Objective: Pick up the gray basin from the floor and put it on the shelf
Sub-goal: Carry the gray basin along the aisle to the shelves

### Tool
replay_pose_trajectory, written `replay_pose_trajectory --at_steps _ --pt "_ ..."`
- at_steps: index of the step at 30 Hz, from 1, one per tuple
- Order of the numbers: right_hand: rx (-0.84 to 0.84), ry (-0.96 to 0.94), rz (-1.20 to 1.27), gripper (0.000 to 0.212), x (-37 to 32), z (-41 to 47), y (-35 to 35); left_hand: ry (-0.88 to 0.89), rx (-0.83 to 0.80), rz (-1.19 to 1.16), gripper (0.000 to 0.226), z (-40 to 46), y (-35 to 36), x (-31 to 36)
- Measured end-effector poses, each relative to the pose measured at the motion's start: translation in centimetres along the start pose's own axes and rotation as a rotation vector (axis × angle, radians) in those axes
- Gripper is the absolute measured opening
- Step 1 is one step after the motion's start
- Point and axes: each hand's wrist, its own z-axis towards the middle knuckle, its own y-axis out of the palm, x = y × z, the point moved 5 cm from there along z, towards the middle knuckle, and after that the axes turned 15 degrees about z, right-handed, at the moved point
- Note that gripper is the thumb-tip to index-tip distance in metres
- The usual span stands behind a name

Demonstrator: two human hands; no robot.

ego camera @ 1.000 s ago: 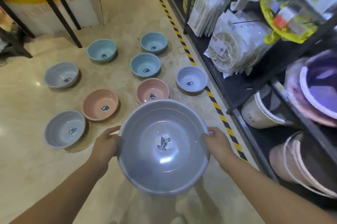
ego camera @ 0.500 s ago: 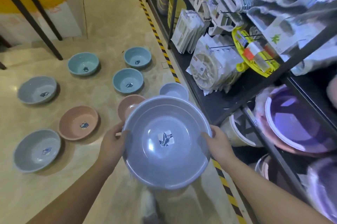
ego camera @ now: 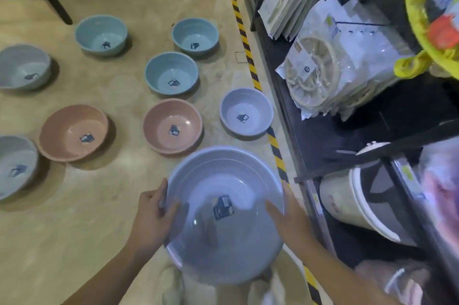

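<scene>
A large gray basin [ego camera: 223, 237] with a dark label inside is held up off the floor, in the lower middle of the view. My left hand [ego camera: 152, 215] grips its left rim with the thumb inside the bowl. My right hand [ego camera: 289, 215] grips the right rim the same way. The black shelf [ego camera: 320, 130] stands along the right side, just right of the basin.
Several basins lie on the tan floor: a small gray one [ego camera: 246, 112], two pink ones [ego camera: 172, 127], blue ones [ego camera: 171, 73] and gray ones at the left [ego camera: 23, 66]. Yellow-black tape [ego camera: 248, 53] runs along the shelf. White buckets [ego camera: 352, 203] and bagged goods [ego camera: 330, 76] fill the shelf.
The basin has dropped lower in view and shifted slightly right toward the shelf. The view has tilted down, so the floor basins appear larger and nearer. Both hands keep their grip.
</scene>
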Motion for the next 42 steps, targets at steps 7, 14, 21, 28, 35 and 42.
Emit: replay_pose_trajectory --at_steps 7,14,21,28,35,42 --pt "-0.091 0.042 -0.107 0.072 16.7 11.1 3.2 -0.236 -0.041 0.049 0.079 2.8 17.0 -10.4" --pt "-0.125 0.025 -0.112 0.085 28.4 18.8 6.7 -0.192 -0.034 0.077 0.096 6.0 27.6 -18.4" --pt "-0.085 -0.183 -0.188 0.085 32.8 22.7 9.2 -0.067 0.02 0.153 0.102 8.4 31.3 -22.3" --pt "-0.038 -0.397 -0.191 0.056 33.7 23.4 9.0 0.049 0.156 0.166 0.081 9.1 31.9 -23.9" --pt "0.056 -0.349 -0.364 0.052 36.5 22.7 8.3 -0.016 0.057 0.262 0.087 8.0 34.8 -24.8" --pt "0.025 -0.225 -0.468 0.05 38.5 21.0 9.6 -0.049 -0.046 0.335 0.084 7.0 36.8 -26.0"
